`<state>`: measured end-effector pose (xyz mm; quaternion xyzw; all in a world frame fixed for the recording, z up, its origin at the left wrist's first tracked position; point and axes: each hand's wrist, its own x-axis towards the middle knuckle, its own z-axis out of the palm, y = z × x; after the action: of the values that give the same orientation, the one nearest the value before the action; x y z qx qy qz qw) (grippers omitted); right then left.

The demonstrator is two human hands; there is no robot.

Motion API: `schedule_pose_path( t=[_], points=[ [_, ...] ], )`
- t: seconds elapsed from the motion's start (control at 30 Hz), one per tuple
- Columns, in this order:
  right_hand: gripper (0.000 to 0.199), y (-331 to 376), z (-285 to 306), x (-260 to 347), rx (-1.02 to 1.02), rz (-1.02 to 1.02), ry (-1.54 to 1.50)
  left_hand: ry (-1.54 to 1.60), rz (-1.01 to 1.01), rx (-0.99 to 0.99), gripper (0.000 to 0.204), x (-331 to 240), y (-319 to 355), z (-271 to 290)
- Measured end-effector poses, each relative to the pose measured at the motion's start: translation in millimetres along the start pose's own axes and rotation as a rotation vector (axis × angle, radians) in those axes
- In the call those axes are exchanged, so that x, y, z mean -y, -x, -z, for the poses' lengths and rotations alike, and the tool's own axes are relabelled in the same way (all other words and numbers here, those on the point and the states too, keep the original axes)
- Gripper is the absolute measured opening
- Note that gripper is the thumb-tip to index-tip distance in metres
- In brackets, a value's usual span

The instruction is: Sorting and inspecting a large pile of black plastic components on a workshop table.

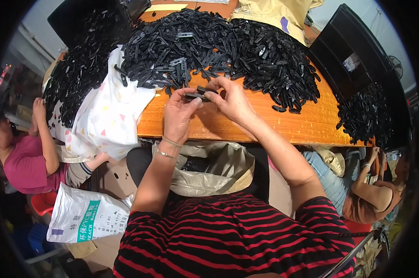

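Above the front of the wooden table, my left hand (178,116) pinches a small, narrow black plastic part (191,96) between thumb and fingers. My right hand (233,103) is closed on another dark plastic part (206,90), held right against the first. Whether the two are joined, I cannot tell. Just beyond my fingers lies a big heap of long black and dark grey plastic parts (172,44). Below my hands, an open woven sack (218,173) sits at my lap, with some black parts inside.
The wooden tabletop (283,125) shows before the heap. A patterned white cloth (112,111) drapes over its left edge. One co-worker (28,162) sits left, another (369,194) right. Black bins (344,51) stand at the back. A printed white sack (91,215) lies lower left.
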<state>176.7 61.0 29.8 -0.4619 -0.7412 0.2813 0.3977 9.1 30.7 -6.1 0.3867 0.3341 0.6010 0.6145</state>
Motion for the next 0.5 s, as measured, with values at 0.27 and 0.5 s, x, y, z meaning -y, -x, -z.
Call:
schedule_pose_path(
  t=[0.27,0.5],
  points=[
    [0.023,19,-4,15,-0.052,-0.175,-0.119,0.182,-0.002,-0.129,0.038,0,17,-20],
    [0.02,22,-10,5,-0.065,-0.128,-0.191,-0.059,-0.143,-0.106,0.042,4,12,-22]
  ],
)
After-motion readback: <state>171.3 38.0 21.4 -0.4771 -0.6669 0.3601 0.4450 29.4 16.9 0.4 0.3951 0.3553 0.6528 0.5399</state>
